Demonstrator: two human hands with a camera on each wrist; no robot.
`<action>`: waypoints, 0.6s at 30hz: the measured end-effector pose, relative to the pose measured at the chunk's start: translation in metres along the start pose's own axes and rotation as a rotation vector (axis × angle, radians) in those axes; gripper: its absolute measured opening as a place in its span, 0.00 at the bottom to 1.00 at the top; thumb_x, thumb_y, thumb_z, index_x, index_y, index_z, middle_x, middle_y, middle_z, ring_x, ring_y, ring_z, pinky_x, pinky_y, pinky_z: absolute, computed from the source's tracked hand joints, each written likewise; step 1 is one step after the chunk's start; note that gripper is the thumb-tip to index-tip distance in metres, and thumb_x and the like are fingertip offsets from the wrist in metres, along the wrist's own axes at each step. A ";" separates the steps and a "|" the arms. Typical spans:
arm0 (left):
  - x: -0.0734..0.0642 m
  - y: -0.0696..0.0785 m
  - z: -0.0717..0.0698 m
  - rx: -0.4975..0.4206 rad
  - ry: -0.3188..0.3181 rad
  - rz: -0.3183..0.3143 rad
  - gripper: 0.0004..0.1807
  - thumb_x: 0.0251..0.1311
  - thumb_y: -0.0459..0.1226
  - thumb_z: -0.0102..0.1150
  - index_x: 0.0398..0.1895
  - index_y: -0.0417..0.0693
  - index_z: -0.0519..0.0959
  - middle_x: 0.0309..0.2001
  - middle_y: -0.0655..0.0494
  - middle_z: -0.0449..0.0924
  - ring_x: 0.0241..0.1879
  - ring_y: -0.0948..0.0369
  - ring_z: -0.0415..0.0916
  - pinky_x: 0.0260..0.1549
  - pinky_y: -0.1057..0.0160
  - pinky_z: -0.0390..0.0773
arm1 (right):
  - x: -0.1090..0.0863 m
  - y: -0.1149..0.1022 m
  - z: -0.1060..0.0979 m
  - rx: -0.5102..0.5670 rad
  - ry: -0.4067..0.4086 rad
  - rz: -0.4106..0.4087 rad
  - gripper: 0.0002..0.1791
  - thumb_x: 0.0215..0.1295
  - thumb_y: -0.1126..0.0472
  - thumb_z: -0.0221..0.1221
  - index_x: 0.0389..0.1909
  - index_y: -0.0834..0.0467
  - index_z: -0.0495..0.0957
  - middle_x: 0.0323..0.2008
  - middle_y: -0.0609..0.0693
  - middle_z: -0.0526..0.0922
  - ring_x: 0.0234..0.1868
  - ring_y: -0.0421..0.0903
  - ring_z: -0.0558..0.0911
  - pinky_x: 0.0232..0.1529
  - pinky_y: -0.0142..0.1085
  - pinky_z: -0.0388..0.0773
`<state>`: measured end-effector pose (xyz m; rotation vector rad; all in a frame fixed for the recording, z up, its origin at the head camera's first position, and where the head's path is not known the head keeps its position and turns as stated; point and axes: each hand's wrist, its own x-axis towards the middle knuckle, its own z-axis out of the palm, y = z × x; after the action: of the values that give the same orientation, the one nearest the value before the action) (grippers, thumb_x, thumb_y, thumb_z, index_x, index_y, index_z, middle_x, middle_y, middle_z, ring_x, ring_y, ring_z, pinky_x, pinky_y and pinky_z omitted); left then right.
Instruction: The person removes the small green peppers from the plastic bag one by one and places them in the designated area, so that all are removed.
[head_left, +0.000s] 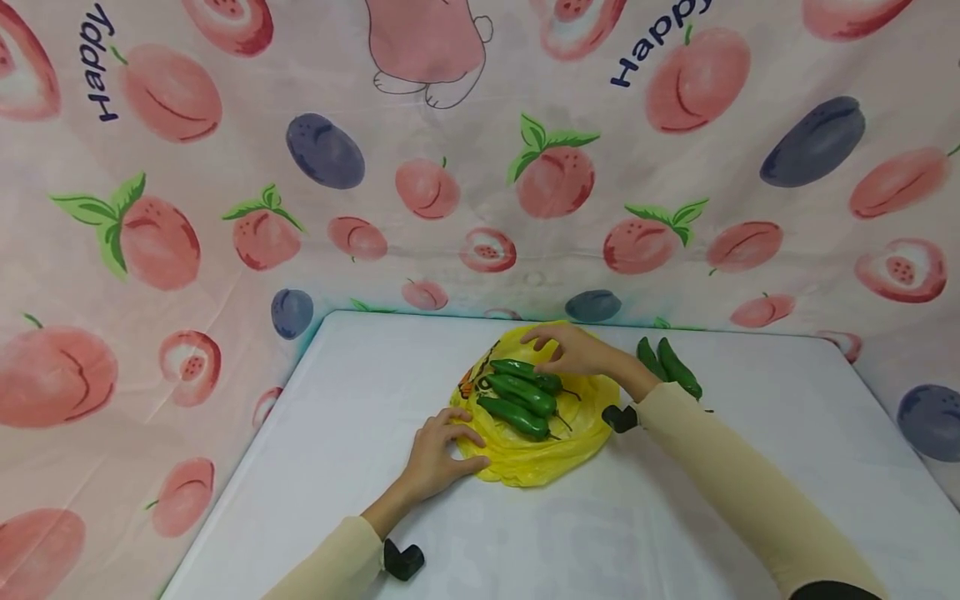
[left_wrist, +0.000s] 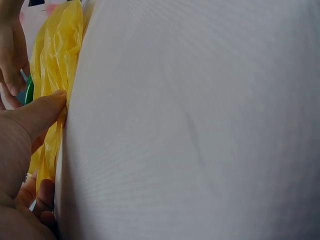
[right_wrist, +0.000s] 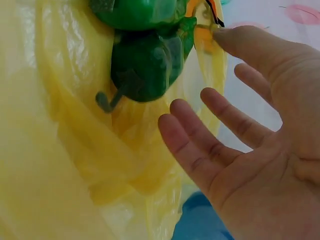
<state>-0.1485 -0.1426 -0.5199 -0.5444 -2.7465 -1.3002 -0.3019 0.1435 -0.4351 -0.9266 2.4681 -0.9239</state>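
Several green chili peppers [head_left: 521,394] lie side by side in the opening of a crumpled yellow plastic bag [head_left: 517,467], stems toward the right. My left hand [head_left: 438,454] rests at the bag's left edge, thumb and fingers spread apart. In the left wrist view its thumb [left_wrist: 47,110] touches the yellow plastic. Over the bag's far right side hovers my right hand [head_left: 573,350], fingers bent loosely near the farthest pepper. The right wrist view shows this palm [right_wrist: 270,185] holding nothing, with its fingertips beside the peppers [right_wrist: 145,65].
Two more green chili peppers [head_left: 667,362] lie at the back right, behind the right forearm. The white table [head_left: 300,467] meets a fruit-printed cloth [head_left: 465,275] at its back and left edges. Black bands [head_left: 405,561] hang at both cuffs.
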 end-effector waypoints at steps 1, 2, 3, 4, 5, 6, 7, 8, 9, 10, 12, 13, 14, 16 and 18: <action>0.000 0.000 0.000 -0.002 -0.001 -0.001 0.10 0.53 0.44 0.79 0.36 0.54 0.89 0.58 0.50 0.77 0.58 0.47 0.71 0.56 0.36 0.62 | 0.002 0.000 0.001 -0.007 -0.009 0.000 0.30 0.69 0.61 0.66 0.70 0.59 0.71 0.60 0.66 0.77 0.49 0.57 0.85 0.51 0.48 0.83; 0.000 0.000 0.000 -0.003 -0.002 -0.001 0.10 0.53 0.44 0.79 0.36 0.54 0.89 0.58 0.50 0.77 0.58 0.47 0.70 0.56 0.36 0.62 | 0.004 0.001 0.003 -0.014 -0.017 0.003 0.30 0.69 0.61 0.66 0.70 0.59 0.71 0.60 0.65 0.77 0.50 0.58 0.84 0.52 0.48 0.82; 0.000 0.000 -0.001 -0.002 -0.003 0.000 0.10 0.53 0.44 0.79 0.36 0.54 0.89 0.58 0.50 0.77 0.58 0.47 0.70 0.57 0.36 0.62 | 0.006 0.001 0.004 -0.022 -0.025 0.011 0.30 0.69 0.60 0.66 0.70 0.59 0.71 0.60 0.65 0.77 0.52 0.58 0.84 0.52 0.48 0.82; 0.000 0.000 0.000 -0.002 -0.004 0.000 0.10 0.53 0.44 0.79 0.36 0.54 0.89 0.58 0.50 0.77 0.58 0.47 0.70 0.57 0.36 0.61 | 0.007 0.002 0.005 -0.032 -0.034 0.019 0.30 0.69 0.60 0.66 0.70 0.58 0.71 0.60 0.64 0.78 0.53 0.58 0.83 0.53 0.48 0.82; 0.000 0.000 0.000 0.000 -0.002 0.006 0.10 0.53 0.44 0.79 0.36 0.53 0.89 0.58 0.50 0.77 0.58 0.47 0.71 0.57 0.36 0.62 | 0.008 0.002 0.005 -0.043 -0.045 0.028 0.30 0.69 0.60 0.67 0.70 0.58 0.71 0.60 0.63 0.78 0.54 0.57 0.83 0.54 0.47 0.81; 0.000 0.000 0.000 0.001 -0.001 0.009 0.10 0.53 0.44 0.79 0.36 0.53 0.89 0.58 0.50 0.77 0.58 0.47 0.71 0.57 0.36 0.62 | 0.009 0.002 0.006 -0.049 -0.055 0.033 0.30 0.69 0.60 0.67 0.70 0.58 0.71 0.60 0.63 0.78 0.55 0.58 0.83 0.54 0.48 0.81; 0.000 0.001 0.000 0.004 0.001 0.013 0.10 0.53 0.44 0.79 0.36 0.53 0.89 0.58 0.50 0.77 0.58 0.48 0.71 0.57 0.36 0.62 | 0.010 0.003 0.006 -0.058 -0.065 0.037 0.30 0.69 0.60 0.67 0.70 0.58 0.71 0.60 0.64 0.78 0.55 0.58 0.83 0.54 0.48 0.81; 0.000 0.001 0.000 0.014 0.004 0.022 0.10 0.54 0.44 0.79 0.36 0.53 0.89 0.57 0.50 0.77 0.57 0.48 0.71 0.56 0.36 0.62 | 0.010 0.003 0.007 -0.065 -0.076 0.043 0.30 0.69 0.60 0.67 0.70 0.58 0.71 0.60 0.63 0.78 0.55 0.58 0.83 0.54 0.48 0.81; 0.000 0.001 0.000 0.018 0.004 0.025 0.10 0.54 0.44 0.79 0.36 0.53 0.89 0.58 0.50 0.77 0.57 0.48 0.71 0.56 0.37 0.62 | 0.011 0.003 0.007 -0.074 -0.086 0.044 0.30 0.69 0.60 0.67 0.70 0.58 0.71 0.59 0.64 0.79 0.54 0.58 0.83 0.54 0.48 0.81; 0.000 0.001 0.000 0.018 0.005 0.027 0.10 0.54 0.44 0.79 0.36 0.53 0.89 0.57 0.50 0.77 0.57 0.48 0.71 0.56 0.37 0.62 | 0.012 0.002 0.007 -0.082 -0.096 0.047 0.30 0.69 0.60 0.67 0.70 0.58 0.71 0.59 0.63 0.79 0.53 0.58 0.83 0.54 0.48 0.81; 0.000 0.001 0.000 0.018 0.005 0.023 0.10 0.54 0.44 0.79 0.36 0.53 0.89 0.57 0.50 0.77 0.58 0.48 0.71 0.56 0.37 0.62 | 0.013 0.001 0.008 -0.092 -0.112 0.045 0.30 0.69 0.61 0.67 0.70 0.59 0.71 0.57 0.64 0.80 0.52 0.58 0.84 0.53 0.48 0.81; 0.001 0.000 0.000 0.018 0.003 0.018 0.10 0.54 0.44 0.79 0.36 0.53 0.89 0.58 0.50 0.77 0.58 0.48 0.71 0.56 0.37 0.62 | 0.014 0.001 0.008 -0.098 -0.119 0.042 0.30 0.69 0.61 0.67 0.70 0.60 0.71 0.57 0.64 0.80 0.52 0.57 0.84 0.52 0.47 0.81; 0.001 0.000 0.001 0.017 0.001 0.011 0.10 0.54 0.44 0.79 0.36 0.53 0.89 0.58 0.51 0.77 0.58 0.48 0.71 0.57 0.37 0.62 | 0.014 0.000 0.008 -0.104 -0.126 0.039 0.30 0.69 0.61 0.67 0.69 0.60 0.71 0.56 0.63 0.81 0.52 0.57 0.83 0.51 0.47 0.82; 0.001 0.000 0.000 0.008 0.000 -0.003 0.10 0.53 0.44 0.79 0.36 0.53 0.89 0.58 0.51 0.77 0.58 0.48 0.71 0.57 0.37 0.62 | 0.016 0.000 0.009 -0.110 -0.135 0.045 0.29 0.68 0.61 0.67 0.69 0.59 0.72 0.56 0.62 0.81 0.53 0.57 0.83 0.51 0.46 0.82; 0.001 0.000 0.000 0.006 -0.002 -0.014 0.10 0.53 0.43 0.79 0.36 0.53 0.89 0.58 0.52 0.77 0.59 0.48 0.70 0.58 0.37 0.62 | 0.016 0.000 0.009 -0.113 -0.141 0.059 0.29 0.68 0.61 0.67 0.68 0.57 0.72 0.56 0.62 0.81 0.54 0.57 0.82 0.51 0.45 0.81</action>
<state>-0.1493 -0.1418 -0.5197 -0.5277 -2.7599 -1.2940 -0.3089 0.1279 -0.4432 -0.9167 2.4333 -0.6807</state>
